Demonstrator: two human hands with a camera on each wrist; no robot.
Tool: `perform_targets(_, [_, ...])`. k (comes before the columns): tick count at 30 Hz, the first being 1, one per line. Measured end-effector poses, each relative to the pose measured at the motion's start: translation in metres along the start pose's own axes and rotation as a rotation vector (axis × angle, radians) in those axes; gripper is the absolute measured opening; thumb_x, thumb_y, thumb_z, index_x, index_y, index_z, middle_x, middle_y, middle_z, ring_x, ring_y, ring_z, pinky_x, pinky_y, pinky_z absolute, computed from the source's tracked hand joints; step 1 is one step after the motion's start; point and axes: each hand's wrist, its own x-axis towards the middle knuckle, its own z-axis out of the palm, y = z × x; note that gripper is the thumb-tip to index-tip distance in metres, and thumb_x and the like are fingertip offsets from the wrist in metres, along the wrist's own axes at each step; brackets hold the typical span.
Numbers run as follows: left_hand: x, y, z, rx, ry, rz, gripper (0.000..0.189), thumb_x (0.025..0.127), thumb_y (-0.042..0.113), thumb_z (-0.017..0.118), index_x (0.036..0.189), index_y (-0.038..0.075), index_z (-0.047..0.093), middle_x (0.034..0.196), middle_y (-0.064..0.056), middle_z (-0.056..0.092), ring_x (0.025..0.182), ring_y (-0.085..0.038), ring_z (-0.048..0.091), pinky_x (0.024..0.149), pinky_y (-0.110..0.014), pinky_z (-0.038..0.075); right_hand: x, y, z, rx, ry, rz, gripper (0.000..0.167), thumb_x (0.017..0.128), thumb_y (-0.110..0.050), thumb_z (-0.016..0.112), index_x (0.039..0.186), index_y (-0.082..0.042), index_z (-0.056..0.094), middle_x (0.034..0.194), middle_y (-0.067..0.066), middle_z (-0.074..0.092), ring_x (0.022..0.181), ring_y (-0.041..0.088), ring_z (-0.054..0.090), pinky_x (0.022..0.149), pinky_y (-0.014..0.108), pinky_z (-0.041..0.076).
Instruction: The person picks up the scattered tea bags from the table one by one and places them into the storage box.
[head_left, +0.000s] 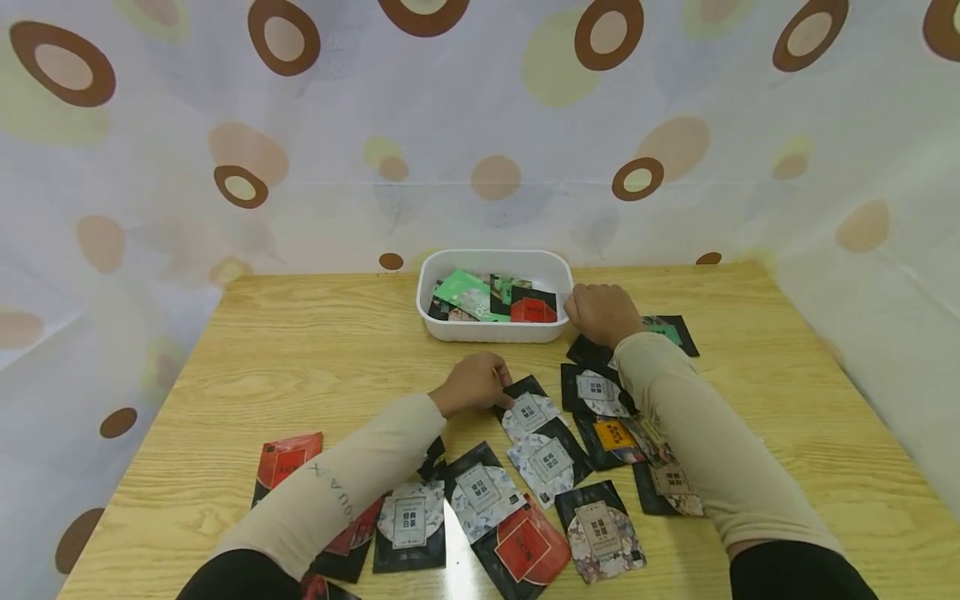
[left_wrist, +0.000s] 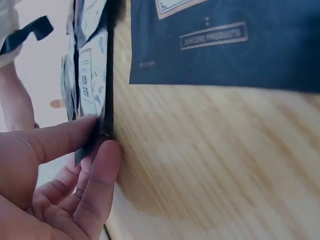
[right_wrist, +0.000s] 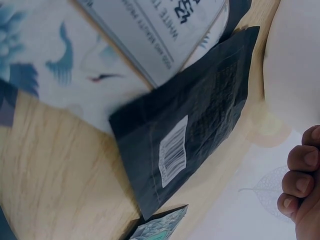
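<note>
My left hand (head_left: 474,383) pinches the upper corner of a black-and-white tea sachet (head_left: 529,410) between thumb and fingers. In the left wrist view, that sachet (left_wrist: 92,82) is seen nearly edge-on, its corner between the fingertips. Another black-and-white sachet (head_left: 551,461) lies against its lower side. My right hand (head_left: 602,312), fingers curled, is at the right end of a white plastic tub (head_left: 495,332) and seems to grip its rim; the thumb is hidden. The right wrist view shows the curled fingers (right_wrist: 301,159) beside the tub's wall (right_wrist: 292,65). Inside the tub are several sachets.
Several sachets lie spread and overlapping across the wooden table (head_left: 322,333). A red one (head_left: 290,458) is at the left, others lie under the right forearm. One sachet with a barcode (right_wrist: 172,152) lies face down near the tub. A patterned cloth (head_left: 450,125) hangs behind.
</note>
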Motion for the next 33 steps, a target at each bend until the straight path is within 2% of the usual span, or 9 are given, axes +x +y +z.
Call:
perform_targets(7, [-0.001,-0.007,-0.008,-0.250,-0.045,-0.111,0.015,0.085,0.008,0.076,0.095,0.002,0.067,0.090,-0.005,0.060,0.072,-0.013,0.054,0.060,-0.022,0.046,0.001,0.001,0.002,-0.002,-0.013,0.004,0.032,0.098,-0.017,0.032,0.072,-0.006,0.047,0.062,0.007,0.048,0.056,0.024,0.044,0.057,0.038,0.038])
perform_targets(13, [0.001,-0.013,-0.010,-0.437,-0.073,-0.196,0.026,0.087,0.001,0.072,0.112,-0.002,0.064,0.109,-0.013,0.063,0.076,-0.014,0.060,0.062,-0.024,0.056,0.001,0.001,0.003,-0.002,-0.024,0.010,0.033,0.099,-0.017,0.032,0.072,-0.006,0.047,0.062,0.007,0.048,0.055,0.024,0.044,0.056,0.038,0.038])
perform_targets(16, [0.002,-0.014,-0.013,-0.464,-0.087,-0.203,0.030,0.090,0.001,0.069,0.120,-0.001,0.065,0.116,-0.016,0.065,0.075,-0.013,0.062,0.065,-0.025,0.058,0.002,0.001,0.003,-0.005,-0.035,0.018,0.033,0.099,-0.017,0.031,0.073,-0.006,0.047,0.062,0.008,0.048,0.055,0.024,0.044,0.056,0.037,0.037])
perform_targets(22, [0.005,-0.013,-0.021,-0.499,-0.108,-0.180,0.030,0.091,0.001,0.066,0.121,-0.001,0.065,0.114,-0.015,0.066,0.076,-0.013,0.063,0.065,-0.023,0.057,0.001,0.001,0.002,-0.004,-0.032,0.015,0.033,0.099,-0.018,0.032,0.073,-0.005,0.048,0.063,0.008,0.050,0.056,0.024,0.045,0.056,0.038,0.038])
perform_targets(30, [0.008,0.003,-0.036,-0.563,-0.149,-0.185,0.026,0.092,0.002,0.066,0.117,0.000,0.063,0.113,-0.012,0.064,0.080,-0.014,0.063,0.064,-0.019,0.055,-0.003,0.005,0.001,-0.012,-0.008,0.005,0.033,0.099,-0.017,0.032,0.073,-0.005,0.048,0.061,0.007,0.049,0.054,0.024,0.044,0.055,0.037,0.038])
perform_targets(33, [0.012,0.011,-0.046,-0.615,-0.143,-0.184,0.027,0.093,0.003,0.065,0.120,-0.001,0.062,0.120,-0.015,0.063,0.079,-0.012,0.063,0.073,-0.024,0.058,-0.004,0.007,0.002,-0.021,-0.007,0.006,0.033,0.099,-0.017,0.032,0.073,-0.005,0.049,0.062,0.007,0.051,0.054,0.023,0.045,0.054,0.037,0.038])
